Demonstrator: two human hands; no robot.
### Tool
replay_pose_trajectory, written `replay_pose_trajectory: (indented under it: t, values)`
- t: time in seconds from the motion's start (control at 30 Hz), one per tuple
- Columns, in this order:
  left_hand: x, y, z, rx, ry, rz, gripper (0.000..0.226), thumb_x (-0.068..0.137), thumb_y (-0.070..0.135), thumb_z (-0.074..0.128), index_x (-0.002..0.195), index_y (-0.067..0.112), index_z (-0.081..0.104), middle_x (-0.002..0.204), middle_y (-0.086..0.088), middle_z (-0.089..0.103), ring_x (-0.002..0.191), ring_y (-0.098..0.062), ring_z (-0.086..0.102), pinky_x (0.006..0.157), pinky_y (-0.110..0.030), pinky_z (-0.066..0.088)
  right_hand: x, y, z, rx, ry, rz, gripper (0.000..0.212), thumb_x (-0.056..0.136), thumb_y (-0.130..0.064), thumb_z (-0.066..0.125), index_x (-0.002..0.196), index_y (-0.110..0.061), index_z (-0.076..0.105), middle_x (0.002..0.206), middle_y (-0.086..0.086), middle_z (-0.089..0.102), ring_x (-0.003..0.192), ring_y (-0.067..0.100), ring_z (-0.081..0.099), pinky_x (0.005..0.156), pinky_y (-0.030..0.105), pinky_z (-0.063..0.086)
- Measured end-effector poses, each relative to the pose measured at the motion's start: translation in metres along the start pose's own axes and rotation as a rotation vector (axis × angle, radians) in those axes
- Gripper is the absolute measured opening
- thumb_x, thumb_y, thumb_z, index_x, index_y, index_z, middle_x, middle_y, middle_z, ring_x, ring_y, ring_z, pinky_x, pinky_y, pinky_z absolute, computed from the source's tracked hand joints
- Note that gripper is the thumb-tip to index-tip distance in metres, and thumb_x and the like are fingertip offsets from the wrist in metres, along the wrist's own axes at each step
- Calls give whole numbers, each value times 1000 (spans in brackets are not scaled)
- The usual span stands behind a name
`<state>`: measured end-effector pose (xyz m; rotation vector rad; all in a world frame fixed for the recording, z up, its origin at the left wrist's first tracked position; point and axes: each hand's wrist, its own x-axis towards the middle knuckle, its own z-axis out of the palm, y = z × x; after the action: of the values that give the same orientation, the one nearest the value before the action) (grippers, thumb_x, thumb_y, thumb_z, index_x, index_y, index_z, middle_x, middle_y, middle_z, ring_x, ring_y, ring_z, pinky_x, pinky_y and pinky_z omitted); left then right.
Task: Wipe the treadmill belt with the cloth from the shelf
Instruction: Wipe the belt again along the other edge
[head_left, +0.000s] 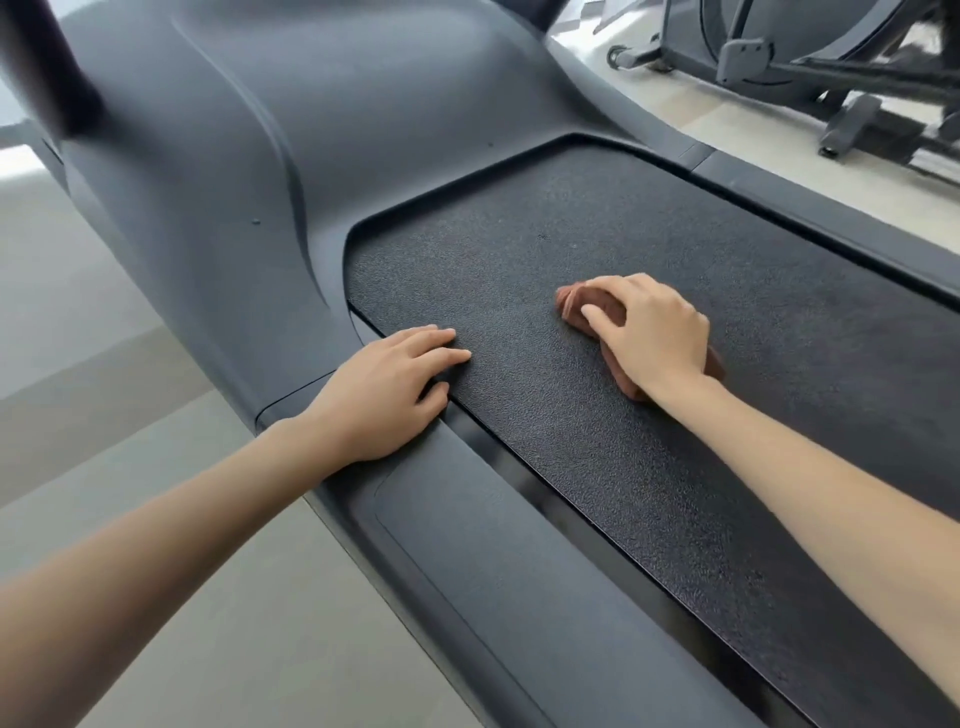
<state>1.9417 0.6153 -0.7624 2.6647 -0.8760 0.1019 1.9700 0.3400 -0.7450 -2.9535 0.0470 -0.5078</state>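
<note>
On the treadmill belt (675, 234), near its front end, the right hand (654, 338) presses a bunched brown cloth (569, 304), fingers curled over it and hiding most of it. The left hand (384, 395) lies flat, fingers straight and nearly together, straddling side rail (467, 545) and belt edge.

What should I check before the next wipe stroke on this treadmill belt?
1. Right hand grips the cloth: ok.
2. Cloth touches the belt: ok, bunched under the palm.
3. Left hand is out of the stroke's way: not ok, its fingers rest on the belt's near edge.
4. No loose objects on the belt: ok in the part shown.
5. Belt is stopped: cannot tell.
6. Which areas are already wiped: cannot tell.
</note>
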Motion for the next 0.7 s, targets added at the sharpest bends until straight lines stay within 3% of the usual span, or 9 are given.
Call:
replay_pose_trajectory:
  t: [0.17,0.27,0.37,0.57,0.7]
  values:
    - [0,-14,-7,41,-67,34,68,83,49,15,135,26,52,145,2,44,136,-19,37,111,-37,31,-87,-27,-20,104,80,-315,30,86,-51,51,107,-37,68,104,-12,66,92,15,63,69,28,49]
    - [-2,-22,-9,16,-41,8,68,83,51,16,134,26,54,145,2,44,136,-17,37,112,-35,29,-118,-33,-23,204,69,-464,29,87,-48,54,105,-32,71,104,-11,67,94,12,63,75,27,49]
    - [-2,-21,-8,-9,-22,-8,68,82,51,18,132,24,56,144,1,46,135,-17,37,112,-33,27,-91,-35,-20,233,33,-414,31,85,-52,52,105,-35,69,101,-12,67,89,14,64,68,29,51]
    - [-4,-18,-8,-4,-42,-24,45,96,37,37,139,24,48,149,2,38,140,-16,28,113,-33,24,9,-47,11,-35,-51,-91,31,93,-50,50,119,-38,59,119,-7,60,109,23,57,71,30,37]
    - [-4,-17,-9,18,-36,-19,43,99,31,39,140,23,45,150,1,36,139,-17,28,111,-30,22,-17,-58,5,42,-28,-6,29,92,-48,53,118,-40,61,118,-9,60,110,21,56,75,32,40]
